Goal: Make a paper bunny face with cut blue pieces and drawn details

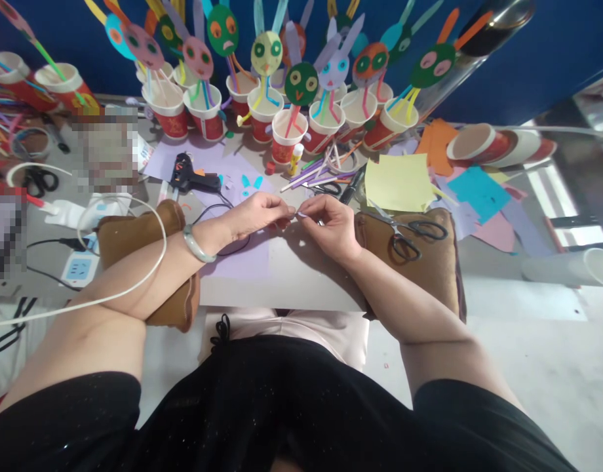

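Observation:
My left hand (265,215) and my right hand (333,226) meet over the middle of the table, thumbs and fingertips pinched together. Between them is a tiny pale purple piece (301,214), seemingly paper, mostly hidden by the fingers. Under my left hand lies a sheet of purple paper (250,259). Just beyond that hand, a pale paper rabbit face (246,191) with blue ears rests flat. A black glue gun (196,177) lies to its left. Scissors with black handles (402,229) rest on the brown cushion (429,282) under my right forearm.
Several red-and-white paper cups (289,134) holding rabbit-faced straw figures line the back. A glue stick (295,159) and straws (326,174) lie before them. Yellow paper (398,182) and stacked cups (498,145) are at right. A white cable (161,242) loops over my left forearm near a power strip (79,267).

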Demonstrator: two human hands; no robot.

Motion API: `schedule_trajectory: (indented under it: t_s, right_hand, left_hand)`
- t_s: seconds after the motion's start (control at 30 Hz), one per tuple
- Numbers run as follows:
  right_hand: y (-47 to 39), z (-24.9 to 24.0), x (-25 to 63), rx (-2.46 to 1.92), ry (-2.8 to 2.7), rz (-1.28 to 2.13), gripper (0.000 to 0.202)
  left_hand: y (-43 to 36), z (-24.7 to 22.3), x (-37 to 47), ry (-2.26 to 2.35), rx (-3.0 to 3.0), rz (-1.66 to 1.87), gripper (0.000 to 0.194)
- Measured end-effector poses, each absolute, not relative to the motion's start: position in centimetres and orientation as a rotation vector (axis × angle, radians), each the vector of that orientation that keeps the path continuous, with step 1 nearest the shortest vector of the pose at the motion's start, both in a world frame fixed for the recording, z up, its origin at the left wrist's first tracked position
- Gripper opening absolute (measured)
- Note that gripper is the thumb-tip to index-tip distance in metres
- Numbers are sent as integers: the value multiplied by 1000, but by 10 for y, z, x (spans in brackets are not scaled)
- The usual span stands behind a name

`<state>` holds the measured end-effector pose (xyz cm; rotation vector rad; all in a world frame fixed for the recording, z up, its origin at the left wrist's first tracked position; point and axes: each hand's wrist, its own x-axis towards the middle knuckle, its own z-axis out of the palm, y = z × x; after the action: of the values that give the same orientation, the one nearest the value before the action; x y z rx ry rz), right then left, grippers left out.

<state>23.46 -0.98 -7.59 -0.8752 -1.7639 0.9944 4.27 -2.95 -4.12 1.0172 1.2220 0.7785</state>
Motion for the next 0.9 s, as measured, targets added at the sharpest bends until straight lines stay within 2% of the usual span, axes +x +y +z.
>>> schedule_trajectory:
  t_s: [0.2, 0.37, 0.5, 0.7, 0.8, 0.9]
  right_hand:
    - [-8, -79, 235, -818, -1748, 943, 13]
    - [-6, -81, 232, -836, -1620, 1150, 23]
    - [-6, -79, 231, -883, -1538, 1306, 32]
    - [-8, -74, 231, -985, -1551, 1378, 30]
    - [-9, -73, 232, -1051, -1549, 1408, 31]
    - [-10, -77, 233, -995, -1502, 1725, 38]
  left_hand:
    - [-27, -43, 39, 1206, 1091, 846, 16]
    - [-27, -46, 38, 1202, 1225, 939, 21]
    - [-27, -48, 38, 1222, 1350, 977, 16]
    - [-26, -49, 37, 1238, 1457, 917, 10]
    - [-22, -46, 30, 1324, 1519, 1028, 8]
    - [-17, -45, 24, 1401, 1512, 1231, 6]
